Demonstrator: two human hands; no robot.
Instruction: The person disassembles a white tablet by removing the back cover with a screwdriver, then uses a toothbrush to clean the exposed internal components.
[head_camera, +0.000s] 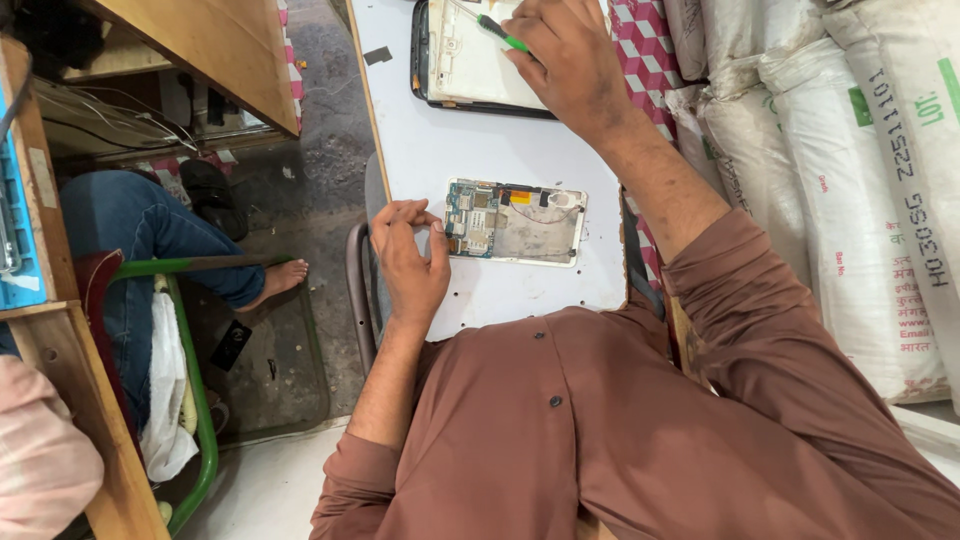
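We see one opened tablet body (516, 222) lying flat near the middle of the white bench (420, 130), its long axis running across the bench from left edge toward right edge, its exposed circuit boards at the end nearest the left edge. Our left hand (408, 262) rests at that circuit-board end, the grip narrow, thumb and fingertips pinched together just touching the tablet's short side; whether anything small sits between them we cannot tell. A second piece, one white back panel in a dark frame (475, 62), lies toward the far edge of the bench, well apart from the first. Our right hand (570, 62) lies over its right part, the grip closed around one green-handled screwdriver (500, 31), whose tip points left over the panel. White sacks (830, 150) stand stacked beyond the right edge.
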